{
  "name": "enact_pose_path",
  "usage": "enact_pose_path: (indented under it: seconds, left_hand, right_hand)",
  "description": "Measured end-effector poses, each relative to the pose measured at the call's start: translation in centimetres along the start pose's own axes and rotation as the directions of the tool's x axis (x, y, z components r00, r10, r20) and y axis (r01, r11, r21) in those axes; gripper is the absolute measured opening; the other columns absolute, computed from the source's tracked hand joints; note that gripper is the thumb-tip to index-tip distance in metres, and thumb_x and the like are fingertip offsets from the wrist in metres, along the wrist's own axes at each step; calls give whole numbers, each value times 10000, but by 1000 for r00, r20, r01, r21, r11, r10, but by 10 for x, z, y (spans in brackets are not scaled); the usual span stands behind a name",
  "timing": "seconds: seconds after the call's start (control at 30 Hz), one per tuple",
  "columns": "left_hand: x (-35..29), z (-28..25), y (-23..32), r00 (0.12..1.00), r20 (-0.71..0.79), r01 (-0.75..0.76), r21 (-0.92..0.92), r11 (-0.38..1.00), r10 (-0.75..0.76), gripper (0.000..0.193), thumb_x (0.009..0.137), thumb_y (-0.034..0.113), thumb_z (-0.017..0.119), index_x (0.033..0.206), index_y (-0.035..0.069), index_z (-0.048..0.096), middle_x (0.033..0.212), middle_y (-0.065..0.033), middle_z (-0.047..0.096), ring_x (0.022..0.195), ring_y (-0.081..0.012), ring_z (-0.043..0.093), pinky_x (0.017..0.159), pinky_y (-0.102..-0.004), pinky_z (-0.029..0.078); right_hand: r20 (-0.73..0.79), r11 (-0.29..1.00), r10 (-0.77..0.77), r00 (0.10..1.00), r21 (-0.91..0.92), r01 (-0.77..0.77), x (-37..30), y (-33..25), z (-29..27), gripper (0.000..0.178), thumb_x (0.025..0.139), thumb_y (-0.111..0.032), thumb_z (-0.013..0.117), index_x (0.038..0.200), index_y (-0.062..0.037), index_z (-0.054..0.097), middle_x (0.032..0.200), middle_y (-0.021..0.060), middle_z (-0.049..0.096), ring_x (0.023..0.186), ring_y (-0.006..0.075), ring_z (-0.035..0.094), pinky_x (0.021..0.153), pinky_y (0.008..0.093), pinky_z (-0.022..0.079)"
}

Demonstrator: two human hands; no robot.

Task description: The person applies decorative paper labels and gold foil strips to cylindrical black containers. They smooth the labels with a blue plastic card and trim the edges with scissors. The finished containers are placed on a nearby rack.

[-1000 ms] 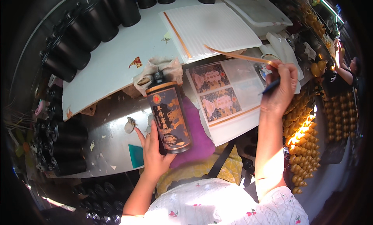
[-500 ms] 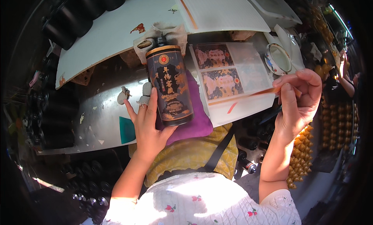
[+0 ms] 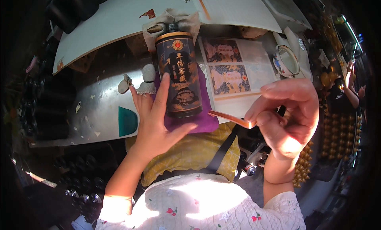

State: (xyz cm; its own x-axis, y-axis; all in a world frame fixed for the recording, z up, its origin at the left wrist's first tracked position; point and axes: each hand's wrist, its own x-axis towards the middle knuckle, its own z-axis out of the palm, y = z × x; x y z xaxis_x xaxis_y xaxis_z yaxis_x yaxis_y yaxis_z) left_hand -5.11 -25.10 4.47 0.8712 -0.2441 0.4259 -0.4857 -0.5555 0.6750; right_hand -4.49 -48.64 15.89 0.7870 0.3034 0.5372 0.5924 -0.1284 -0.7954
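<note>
A black bottle [image 3: 181, 81] with gold patterns and an orange shoulder band lies on a purple cloth pad [image 3: 203, 123], its neck pointing away from me. My left hand [image 3: 152, 121] is spread beside it, the index finger against its left side and the thumb below its base, apart from it. Between thumb and fingertips my right hand [image 3: 287, 117] pinches a thin, shiny orange strip [image 3: 232, 119]. The strip's free end points left, just right of the bottle's base. Some right fingers curl out of sight.
A white label sheet [image 3: 230, 79] with printed dark labels lies right of the bottle. Cloth-wrapped supports [image 3: 189, 25] flank its neck. Left are a grey cloth bundle [image 3: 149, 75], a small tied pouch [image 3: 124, 85] and a teal scraper [image 3: 127, 122]. A tape roll [image 3: 287, 60] sits at right.
My right hand has brought the orange strip away from the label sheet, left and toward me, to near the bottle's base. My left thumb has moved off the base.
</note>
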Motion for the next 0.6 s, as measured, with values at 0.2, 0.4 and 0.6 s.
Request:
enact_pose_path:
  seconds: [0.2, 0.4, 0.6]
  left_hand:
    - [23, -20, 41, 976, 197, -19, -334, 942, 90, 200, 692, 239, 847, 840, 159, 739, 1302, -188, 509, 1473, -432, 146, 1173, -559, 14]
    - [-14, -37, 18, 969, 154, 243, -415, 877, -195, 160, 680, 186, 826, 730, 126, 686, 1350, -181, 499, 1483, -372, 153, 1177, -530, 106]
    - [-26, -28, -7, 935, 80, 351, -354, 867, -345, 166, 850, 239, 692, 774, 95, 658, 976, -74, 604, 1448, -350, 225, 1149, -511, 175]
  right_hand:
    - [62, 994, -95, 994, 51, 92, 20, 5, 19, 190, 875, 86, 580, 1057, 33, 591, 797, 113, 627, 576, 108, 569, 502, 197, 440]
    - [-388, 913, 343, 856, 350, -207, -20, 35, 4, 173, 927, 18, 529, 1077, -12, 609, 855, 66, 642, 565, 54, 493, 471, 178, 376]
    - [-516, 794, 590, 620, 510, -331, -70, 75, 9, 159, 930, -29, 578, 1088, -46, 596, 855, 39, 626, 544, 37, 484, 419, 161, 326]
